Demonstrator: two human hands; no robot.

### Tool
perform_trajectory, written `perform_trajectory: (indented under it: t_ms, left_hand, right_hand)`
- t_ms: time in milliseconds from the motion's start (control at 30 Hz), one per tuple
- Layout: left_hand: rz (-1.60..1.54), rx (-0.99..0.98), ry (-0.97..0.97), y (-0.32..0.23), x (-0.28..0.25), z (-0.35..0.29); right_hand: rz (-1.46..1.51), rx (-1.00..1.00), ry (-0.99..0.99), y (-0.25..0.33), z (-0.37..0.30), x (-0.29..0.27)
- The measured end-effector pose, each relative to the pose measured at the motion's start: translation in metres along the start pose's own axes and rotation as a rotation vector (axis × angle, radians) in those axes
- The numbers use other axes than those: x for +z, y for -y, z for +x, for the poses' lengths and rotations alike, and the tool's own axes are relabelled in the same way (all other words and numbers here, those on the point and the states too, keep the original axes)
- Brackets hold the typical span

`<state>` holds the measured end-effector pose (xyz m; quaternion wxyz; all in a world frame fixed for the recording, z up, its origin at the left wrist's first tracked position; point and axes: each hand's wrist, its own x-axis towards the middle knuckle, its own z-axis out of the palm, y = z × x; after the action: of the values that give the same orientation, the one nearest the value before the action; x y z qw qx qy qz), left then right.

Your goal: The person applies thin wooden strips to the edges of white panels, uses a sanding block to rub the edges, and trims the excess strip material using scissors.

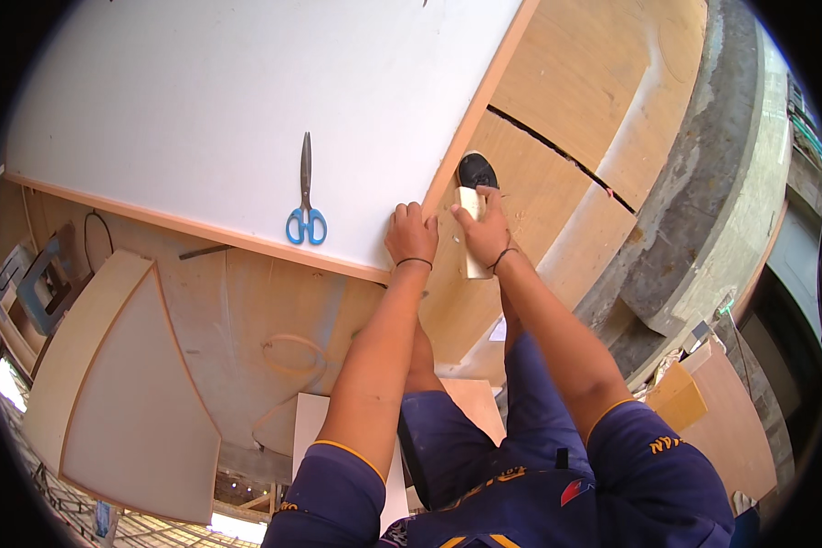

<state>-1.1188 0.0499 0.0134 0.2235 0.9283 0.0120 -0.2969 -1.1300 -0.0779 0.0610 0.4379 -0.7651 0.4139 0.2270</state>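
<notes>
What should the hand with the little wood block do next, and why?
Probably slide the wood block further along the white board's edge. The right hand holds it against that edge near the corner, the left hand presses the white board flat, and most of the edge lies ahead.

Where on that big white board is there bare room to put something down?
Most of the white board is bare: left of and above the blue-handled scissors. It is crowded at the corner, where the left hand presses and the right hand holds a wooden block.

Both forearms reach forward side by side; left hand (411, 236) lies flat, fingers together, right hand (484, 233) curls in a closed grip
</notes>
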Motion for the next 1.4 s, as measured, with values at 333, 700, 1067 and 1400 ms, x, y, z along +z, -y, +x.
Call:
perform_trajectory:
  t_ms: [333,700,1067,1400]
  left_hand:
    - [-0.162,0.056,0.116,0.076,-0.013,-0.069]
    - [-0.155,0.107,-0.455,0.033,-0.115,0.135]
    - [-0.074,-0.778,-0.1,-0.037,-0.158,0.278]
    - [0.065,-1.003,0.122,-0.051,-0.164,0.296]
  right_hand:
    - [-0.197,0.153,0.03,0.032,-0.028,0.065]
    - [-0.225,0.063,-0.111,0.067,0.084,0.002]
    - [-0.283,0.032,-0.173,0.141,0.206,-0.092]
    - [-0.301,-0.005,-0.126,0.14,0.234,-0.124]
